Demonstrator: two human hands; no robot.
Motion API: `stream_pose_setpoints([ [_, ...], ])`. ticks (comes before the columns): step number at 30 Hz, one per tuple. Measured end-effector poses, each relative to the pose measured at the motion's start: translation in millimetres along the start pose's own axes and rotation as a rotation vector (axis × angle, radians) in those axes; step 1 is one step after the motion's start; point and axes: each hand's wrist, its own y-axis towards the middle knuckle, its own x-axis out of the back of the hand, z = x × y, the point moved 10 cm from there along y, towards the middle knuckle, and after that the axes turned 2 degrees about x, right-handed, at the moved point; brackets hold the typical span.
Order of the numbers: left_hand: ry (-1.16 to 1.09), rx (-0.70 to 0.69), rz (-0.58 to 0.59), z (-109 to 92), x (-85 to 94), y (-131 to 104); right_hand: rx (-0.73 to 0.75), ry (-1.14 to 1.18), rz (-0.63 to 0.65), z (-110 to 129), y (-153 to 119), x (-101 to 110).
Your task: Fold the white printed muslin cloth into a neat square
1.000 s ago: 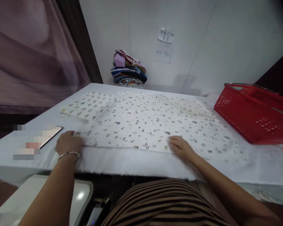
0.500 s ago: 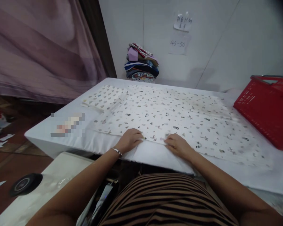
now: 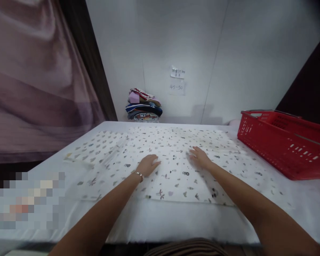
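Note:
A white cloth [image 3: 176, 177] printed with small grey-green motifs lies spread flat over the table. My left hand [image 3: 148, 165], with a bracelet at the wrist, rests on the middle of this cloth, palm down and fingers extended. To the right, my right hand [image 3: 200, 157] is over the same cloth with its fingers spread, slightly blurred. Neither hand grips anything. On the left, a folded piece of patterned fabric [image 3: 96, 147] lies against the cloth's edge.
A red plastic basket [image 3: 272, 142] stands on the table's right side. Behind the table is a stack of folded fabrics [image 3: 144, 108]. Paper notes [image 3: 177, 87] hang on the wall. A pinkish curtain [image 3: 37, 89] hangs at left. A blurred-out item [image 3: 26, 202] lies at the table's left front.
Both hands have let go of the cloth's near edge and moved forward onto its middle, the right one farther from the left. My view has tilted up.

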Motion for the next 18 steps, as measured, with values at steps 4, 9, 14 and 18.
stream_pose_setpoints([
  [4, 0.149, 0.123, 0.122, 17.1, -35.2, 63.4, -0.171, -0.106, 0.114, -31.6, 43.4, -10.7],
  [9, 0.262, 0.206, 0.192, 36.1, -61.6, 121.7, -0.309, -0.169, 0.219, -70.5, 84.3, -24.7],
  [14, 0.307, 0.278, 0.213, 57.5, -70.3, 159.6, -0.360, -0.171, 0.228, -105.7, 110.8, -31.1],
  [18, 0.306, 0.298, 0.232, 69.8, -76.7, 171.5, -0.362, -0.162, 0.237, -120.0, 120.7, -36.6],
])
